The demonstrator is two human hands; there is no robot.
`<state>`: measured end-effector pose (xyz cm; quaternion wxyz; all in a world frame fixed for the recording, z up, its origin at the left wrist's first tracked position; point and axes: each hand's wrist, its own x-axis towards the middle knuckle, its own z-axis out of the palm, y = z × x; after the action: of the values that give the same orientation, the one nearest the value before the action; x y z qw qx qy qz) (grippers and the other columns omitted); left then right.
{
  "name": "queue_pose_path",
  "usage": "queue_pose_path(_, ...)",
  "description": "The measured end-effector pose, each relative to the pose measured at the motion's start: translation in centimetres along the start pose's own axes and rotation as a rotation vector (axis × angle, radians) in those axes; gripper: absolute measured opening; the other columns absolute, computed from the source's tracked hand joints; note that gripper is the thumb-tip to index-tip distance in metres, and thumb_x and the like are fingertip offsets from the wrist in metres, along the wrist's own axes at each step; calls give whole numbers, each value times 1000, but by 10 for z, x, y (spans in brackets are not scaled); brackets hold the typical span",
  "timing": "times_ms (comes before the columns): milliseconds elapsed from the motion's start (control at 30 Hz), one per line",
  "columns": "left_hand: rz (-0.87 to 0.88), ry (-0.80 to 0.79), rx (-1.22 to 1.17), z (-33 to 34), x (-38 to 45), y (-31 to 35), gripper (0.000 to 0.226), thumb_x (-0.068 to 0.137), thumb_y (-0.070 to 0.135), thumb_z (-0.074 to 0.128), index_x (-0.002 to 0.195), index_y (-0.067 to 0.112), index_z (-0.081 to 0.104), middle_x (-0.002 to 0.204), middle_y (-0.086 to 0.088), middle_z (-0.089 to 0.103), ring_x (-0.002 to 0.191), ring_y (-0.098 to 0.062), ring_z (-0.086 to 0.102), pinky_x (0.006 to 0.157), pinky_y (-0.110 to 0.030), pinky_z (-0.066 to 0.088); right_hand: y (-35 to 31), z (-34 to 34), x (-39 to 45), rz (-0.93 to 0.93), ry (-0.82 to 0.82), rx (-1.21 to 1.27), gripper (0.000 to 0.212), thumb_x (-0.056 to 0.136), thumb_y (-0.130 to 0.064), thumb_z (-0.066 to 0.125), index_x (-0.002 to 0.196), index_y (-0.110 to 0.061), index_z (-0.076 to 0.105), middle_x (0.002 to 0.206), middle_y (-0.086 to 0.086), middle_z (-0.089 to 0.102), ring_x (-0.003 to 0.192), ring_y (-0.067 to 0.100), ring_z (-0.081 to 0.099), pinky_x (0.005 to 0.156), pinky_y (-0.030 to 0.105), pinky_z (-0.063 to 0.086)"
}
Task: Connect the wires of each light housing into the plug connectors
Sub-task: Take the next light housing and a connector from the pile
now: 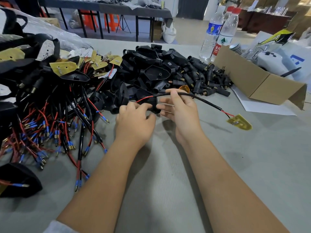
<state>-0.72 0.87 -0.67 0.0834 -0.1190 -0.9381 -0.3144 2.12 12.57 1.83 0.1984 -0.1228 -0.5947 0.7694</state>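
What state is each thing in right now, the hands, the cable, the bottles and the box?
left hand: grips black housing
right hand: pinches cable
cable: lifted, board end on the table
water bottles: upright, capped
cardboard box: open

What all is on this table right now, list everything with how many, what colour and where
wire: one, black with red ends, held mid-table
circuit board: one, yellow, on the wire's right end
black housing: one, between the hands
housings pile: many, black, centre back
plug connectors: many, black, beside the box
wired assemblies: many, red, black, blue, left
cardboard box: one, brown, right
water bottles: three, clear, back right
left hand: grips the housing
right hand: pinches the wire
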Motion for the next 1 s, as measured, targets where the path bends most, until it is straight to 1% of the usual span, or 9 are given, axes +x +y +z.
queue_pose_path(133,-18,32,47,1,1,1,26,89,46,53,103,26,62,117,-1,55,112,-27,41,94,-36,31,3,-1,2,-8,95,115,22,104,-23,46,91,-12,60,69,1,66,58,10,58,58,21,49)
queue_pose_path(233,-19,43,77,1,0,3,34,85,58,55,91,24,57,106,0,55,109,-27,43,91,-38,32,0,-5,6,52,161,290,23,105,-26,44,92,-9,55,64,2,62,54,11,56,56,22,49)
queue_pose_path(367,28,78,16,-2,0,1,22,84,42,64,95,22,62,102,0,62,103,-30,50,88,-37,39,0,-8,8,73,155,323,16,97,-15,60,83,-12,52,63,1,55,52,8,52,56,20,46)
queue_pose_path(433,52,105,-85,-4,0,0,17,85,32,66,97,21,62,102,0,61,95,-26,54,82,-36,44,2,-8,9,53,127,283,24,94,-7,63,75,-14,49,62,1,52,50,8,49,55,20,45)
queue_pose_path(567,0,161,-308,-7,0,-1,22,84,18,69,96,27,53,93,9,54,70,-6,46,57,-13,31,3,-8,8,56,125,271,25,92,-3,59,73,-16,51,63,2,50,51,9,48,55,20,43)
queue_pose_path(633,-39,165,-437,-10,1,-1,26,84,13,69,98,26,53,85,14,52,71,-5,47,60,-10,33,3,-8,8,57,152,279,17,93,-4,59,78,-14,57,64,2,52,53,9,50,55,20,44)
queue_pose_path(767,-123,181,-588,-12,3,-1,28,83,9,69,102,25,57,90,20,56,85,-11,58,74,-20,43,3,-9,8,63,150,349,16,99,-11,53,88,-8,64,70,4,60,60,10,56,59,20,48)
queue_pose_path(900,-161,212,-702,-12,5,0,24,84,12,69,101,25,59,92,12,63,84,-4,61,73,-16,49,1,-9,8,78,172,423,19,96,-10,60,77,-12,56,64,2,54,55,10,49,58,21,44)
queue_pose_path(1000,-171,224,-724,-12,6,1,20,86,14,67,100,26,59,99,6,65,91,-14,65,81,-26,52,-1,-9,7,98,143,447,24,96,-6,58,73,-13,51,61,1,46,52,10,41,55,21,36)
